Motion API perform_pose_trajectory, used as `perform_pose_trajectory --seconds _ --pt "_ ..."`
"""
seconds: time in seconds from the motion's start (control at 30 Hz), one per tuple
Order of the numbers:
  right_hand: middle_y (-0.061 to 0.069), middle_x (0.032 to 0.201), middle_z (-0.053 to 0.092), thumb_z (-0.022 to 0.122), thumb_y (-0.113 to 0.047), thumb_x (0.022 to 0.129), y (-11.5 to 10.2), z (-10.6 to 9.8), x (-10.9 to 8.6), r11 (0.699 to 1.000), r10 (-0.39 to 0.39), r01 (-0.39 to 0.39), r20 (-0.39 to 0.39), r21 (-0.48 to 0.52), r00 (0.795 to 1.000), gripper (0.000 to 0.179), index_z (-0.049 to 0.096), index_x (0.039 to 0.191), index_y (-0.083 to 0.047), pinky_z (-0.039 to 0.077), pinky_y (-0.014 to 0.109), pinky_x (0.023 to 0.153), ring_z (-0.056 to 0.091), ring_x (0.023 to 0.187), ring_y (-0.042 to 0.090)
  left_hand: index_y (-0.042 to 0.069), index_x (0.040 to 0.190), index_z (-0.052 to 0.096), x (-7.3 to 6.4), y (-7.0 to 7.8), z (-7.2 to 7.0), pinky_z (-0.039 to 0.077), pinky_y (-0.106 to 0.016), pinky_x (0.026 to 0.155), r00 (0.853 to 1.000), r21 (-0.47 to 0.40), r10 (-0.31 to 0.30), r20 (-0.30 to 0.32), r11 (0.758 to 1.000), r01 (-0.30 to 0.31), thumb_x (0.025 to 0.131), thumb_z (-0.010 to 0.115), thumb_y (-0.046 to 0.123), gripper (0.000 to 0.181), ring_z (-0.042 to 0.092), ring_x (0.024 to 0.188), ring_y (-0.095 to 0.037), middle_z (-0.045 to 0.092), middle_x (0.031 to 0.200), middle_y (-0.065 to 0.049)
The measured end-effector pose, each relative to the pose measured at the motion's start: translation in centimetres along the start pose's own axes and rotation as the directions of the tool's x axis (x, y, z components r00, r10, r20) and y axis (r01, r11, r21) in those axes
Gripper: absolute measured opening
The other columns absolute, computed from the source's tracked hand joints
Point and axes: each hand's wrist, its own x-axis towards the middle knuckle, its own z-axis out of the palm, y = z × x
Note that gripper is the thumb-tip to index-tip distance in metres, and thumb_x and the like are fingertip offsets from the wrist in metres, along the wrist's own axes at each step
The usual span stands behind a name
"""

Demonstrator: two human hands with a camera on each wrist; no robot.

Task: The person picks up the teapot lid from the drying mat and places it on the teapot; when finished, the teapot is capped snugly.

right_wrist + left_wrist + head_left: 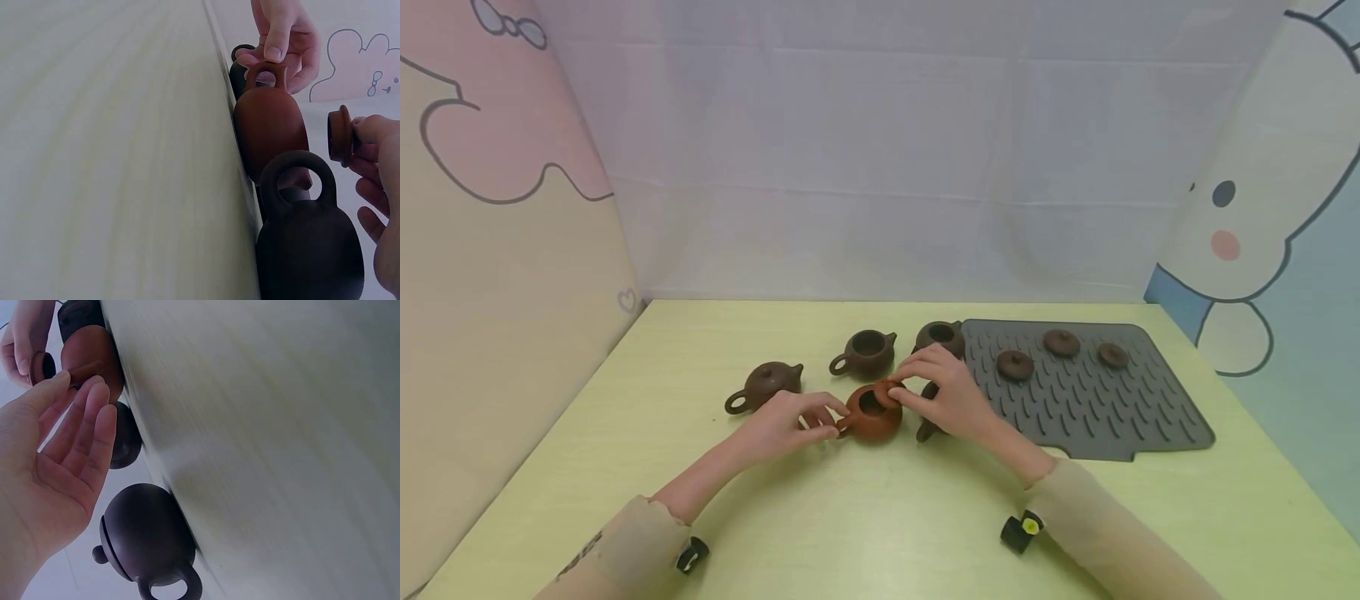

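Note:
A reddish-brown clay teapot [874,423] stands uncovered on the table in the middle of the head view. My left hand [792,423] pinches its handle [267,69] between thumb and fingers. Just above the opening, my right hand [951,396] holds a matching reddish lid [887,393] by its knob. In the right wrist view this lid [340,136] is tilted and apart from the pot. A dark teapot [309,250] beside the right hand is partly hidden by it in the head view. Left of the left hand sits a dark teapot with its lid on [769,382].
Two dark teapots without lids, one behind the red pot [867,354] and one further right [940,335], stand at the back. A grey ridged mat [1090,417] on the right bears three dark lids, among them a larger one [1062,342]. Printed panels border the table.

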Motion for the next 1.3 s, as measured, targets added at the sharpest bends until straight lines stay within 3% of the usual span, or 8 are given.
perform_pose_trajectory --seconds 0.3,0.43,0.57,0.87,1.3 --pt "-0.004 0.093 0.071 0.079 -0.022 0.085 -0.9 0.8 0.8 0.999 0.034 -0.034 0.039 -0.007 0.999 0.012 0.077 0.095 -0.016 0.05 0.03 0.079 0.058 0.09 0.012 0.024 0.114 0.067 0.0 -0.2 0.1 0.055 -0.021 0.069 1.0 -0.011 -0.005 0.013 1.0 0.005 0.091 0.071 0.018 0.024 0.07 0.073 -0.008 0.077 0.088 0.004" --pt "-0.004 0.093 0.071 0.078 -0.022 0.085 -1.0 1.1 0.9 0.998 0.06 -0.059 0.067 -0.017 0.996 0.012 0.076 0.095 -0.016 0.05 0.032 0.084 0.059 0.09 0.011 0.024 0.114 0.067 0.0 -0.2 0.1 0.055 -0.02 0.069 1.0 -0.008 -0.002 0.014 1.0 0.002 0.091 0.071 0.018 0.024 0.071 0.073 -0.01 0.077 0.087 0.003" --pt "-0.004 0.093 0.071 0.077 -0.023 0.086 -1.2 1.3 1.1 0.996 0.089 -0.087 0.106 -0.023 0.99 0.011 0.077 0.096 -0.016 0.05 0.034 0.089 0.06 0.092 0.012 0.023 0.114 0.067 0.0 -0.3 0.0 0.055 -0.02 0.069 1.0 -0.006 -0.001 0.013 1.0 0.001 0.091 0.071 0.017 0.024 0.07 0.073 -0.01 0.077 0.087 0.003" --pt "-0.003 0.092 0.072 0.077 -0.023 0.086 -1.5 1.5 1.2 0.996 0.076 -0.07 0.127 -0.056 0.989 0.01 0.076 0.094 -0.017 0.05 0.03 0.079 0.059 0.089 0.013 0.024 0.114 0.067 0.0 -0.3 0.1 0.055 -0.02 0.069 1.0 0.001 -0.007 0.008 1.0 0.007 0.091 0.071 0.018 0.024 0.069 0.073 -0.006 0.076 0.087 0.006" --pt "-0.005 0.095 0.072 0.077 -0.026 0.086 -1.4 1.8 1.2 0.988 0.132 -0.113 0.189 -0.11 0.973 0.011 0.076 0.096 -0.019 0.05 0.03 0.082 0.06 0.092 0.013 0.022 0.114 0.068 0.1 -0.2 0.1 0.055 -0.02 0.069 1.0 -0.005 -0.007 0.009 1.0 0.007 0.091 0.071 0.017 0.024 0.068 0.072 -0.004 0.077 0.087 0.003"
